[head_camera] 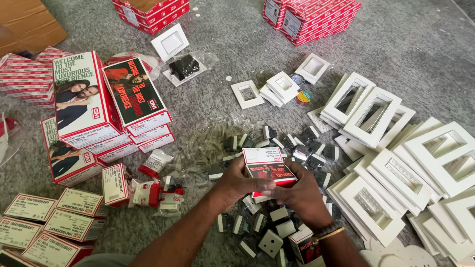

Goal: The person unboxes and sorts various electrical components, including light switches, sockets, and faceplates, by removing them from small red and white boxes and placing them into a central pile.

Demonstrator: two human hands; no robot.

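Note:
Both my hands hold a small red and white carton (267, 167) above the grey floor. My left hand (238, 184) grips its left side with the thumb along the lower edge. My right hand (299, 194), a bangle on its wrist, clasps the right side and the underside. Under and around the hands lies a scatter of small white and dark switch parts (269, 228). Another small red carton (306, 245) stands just below my right wrist.
White frame plates (383, 190) are stacked in piles on the right. Larger red and white boxes (106, 106) stand on the left, flat cartons (49, 222) at bottom left. Red box stacks (310, 15) sit at the top, brown cardboard (27, 22) at top left.

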